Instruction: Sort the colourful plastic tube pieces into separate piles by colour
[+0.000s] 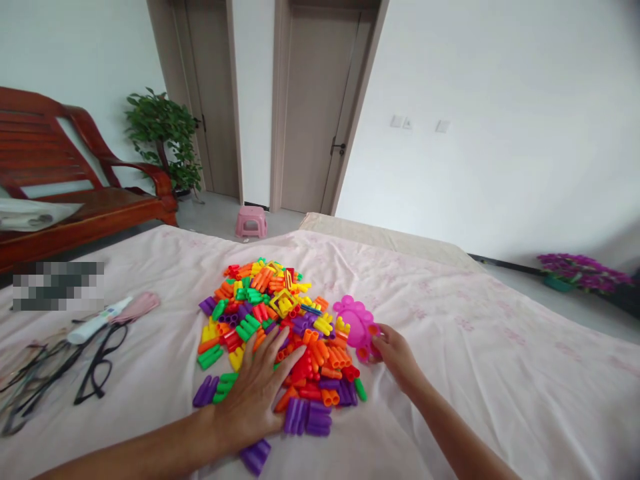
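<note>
My left hand (257,390) lies with fingers spread over the near side of a pile of plastic building pieces (250,327). These are short joined tubes in red, orange, yellow, green and purple. My right hand (397,357) is closed at the near right edge of a pink scalloped plate (354,320), beside the pile. Orange and red rings show by its fingertips; whether they belong to separate pieces I cannot tell. Two purple tube pieces (307,417) lie close to my left thumb, and another purple piece (256,457) rests below my left wrist.
Black-framed glasses (100,367), a white tube (95,323) and a pink cloth item (140,307) lie at left on the pale bedsheet (450,400). Beyond stand a wooden bench (90,200), a pink stool (251,221) and a potted plant (163,137). Purple flowers (580,270) are at right.
</note>
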`<state>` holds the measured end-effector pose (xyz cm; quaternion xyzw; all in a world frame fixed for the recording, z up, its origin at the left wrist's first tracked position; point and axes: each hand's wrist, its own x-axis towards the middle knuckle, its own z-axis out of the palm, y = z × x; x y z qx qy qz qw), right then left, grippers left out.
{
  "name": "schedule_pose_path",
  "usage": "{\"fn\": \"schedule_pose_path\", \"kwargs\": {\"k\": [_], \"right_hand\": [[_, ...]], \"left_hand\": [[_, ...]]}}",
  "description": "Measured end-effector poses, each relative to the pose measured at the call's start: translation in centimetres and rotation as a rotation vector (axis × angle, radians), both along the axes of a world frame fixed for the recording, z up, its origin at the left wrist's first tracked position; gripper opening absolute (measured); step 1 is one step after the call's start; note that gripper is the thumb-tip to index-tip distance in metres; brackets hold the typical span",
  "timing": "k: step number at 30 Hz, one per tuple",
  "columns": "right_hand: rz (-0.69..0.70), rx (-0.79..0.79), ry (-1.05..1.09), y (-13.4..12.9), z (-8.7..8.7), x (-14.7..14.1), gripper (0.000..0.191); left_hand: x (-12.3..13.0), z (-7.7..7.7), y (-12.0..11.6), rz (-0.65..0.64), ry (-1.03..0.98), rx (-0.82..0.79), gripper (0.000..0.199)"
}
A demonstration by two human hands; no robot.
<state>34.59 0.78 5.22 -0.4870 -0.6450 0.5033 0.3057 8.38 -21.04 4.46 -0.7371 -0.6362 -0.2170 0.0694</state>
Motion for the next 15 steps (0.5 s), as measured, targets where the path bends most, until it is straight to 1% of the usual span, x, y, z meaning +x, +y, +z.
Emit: {"fn": "schedule_pose_path", "kwargs": {"k": [4, 7, 11, 13, 15], "right_hand": [[0.050, -0.005, 0.019, -2.6, -0.4, -2.3, 0.028], [0.036, 0.005, 0.037, -3.5, -0.4, -3.5, 0.027], [0.016, -0.002, 0.094, -3.7, 0.4, -4.9, 0.030], [0.015, -0.037, 0.147, -3.7, 1.1, -5.8, 0.030], [0.026, -0.070, 0.210, -3.8, 1.8, -6.9, 0.032]], "left_hand": [[0.8, 0.5, 2.9, -0.005, 0.001, 0.041, 0.081], [1.3, 0.9, 4.7, -0.004, -0.004, 0.050, 0.075], [1.3, 1.7, 6.6, 0.011, -0.045, 0.111, 0.053], [0.9, 2.1, 7.4, 0.031, -0.062, 0.137, 0.047], [0.1, 2.4, 8.0, 0.049, -0.080, 0.161, 0.045]]}}
